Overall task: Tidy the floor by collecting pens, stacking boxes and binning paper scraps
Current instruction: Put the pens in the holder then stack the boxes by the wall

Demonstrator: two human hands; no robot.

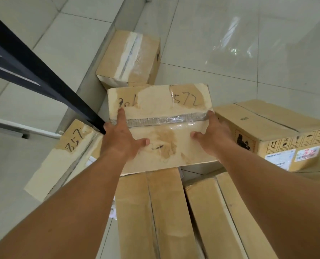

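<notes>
obs: 572 box (155, 109), a taped brown carton with torn label patches and "572" in marker, sits at centre frame between both hands. it overlaps the near edge of the taped carton (129, 57) at upper centre and the far ends of the long cartons (155, 212) at the bottom. cannot tell whether its underside rests on any of them.

left hand (121, 136): thumb flat on the top face, fingers going over the left edge and down the side, clamping the box. right hand (214, 135): mirror of that on the right edge. the fingertips of both are hidden.

nearby: 357 box (69, 156) at lower left, printed carton (267, 128) with handling symbols at right, black metal frame (34, 68) at upper left, clear plastic sheet (230, 40) on the floor tiles (277, 86) at upper right. no pens or paper scraps in view.

judgement, step: stacking boxes, this 1 in hand.

judgement, handling: corrugated board is stiff and should keep its shape under a side squeeze. weight unknown, and needing 2 hands suggests it is not trivial. the glossy tape strip across the top looks slick, the torn paper patches give more friction. best hold is the 2 opposite short sides, with the fingers hooked under the bottom edges if it proves heavy. keep it level, since the contents are unseen.
</notes>
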